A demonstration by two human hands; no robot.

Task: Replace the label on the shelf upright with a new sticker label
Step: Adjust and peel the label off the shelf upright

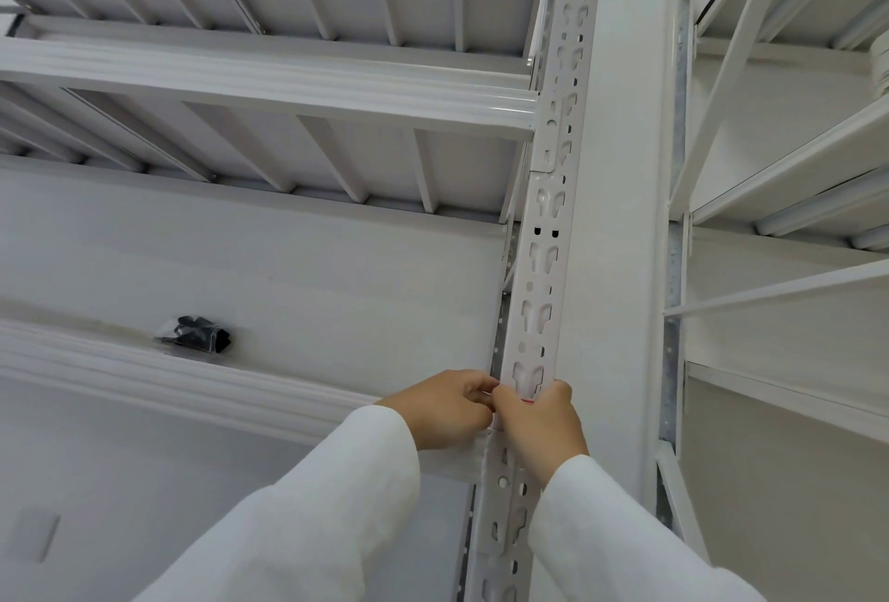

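Note:
The white perforated shelf upright [539, 274] runs up the middle of the head view. Both hands meet on it at about chest height. My left hand [445, 411] is at the upright's left edge, fingers curled and pinched toward the post. My right hand [539, 423] wraps over the upright's front, thumb on its right edge. A thin red and white sliver of a label [528, 401] shows just above my right hand's knuckles; the rest is hidden under the fingers. Which hand holds it I cannot tell.
White shelf beams [269, 86] and ribbed decks extend left of the upright. A small clear bag of black parts [195, 334] lies on the shelf to the left. A white wall column [625, 216] and a second rack [793, 197] stand to the right.

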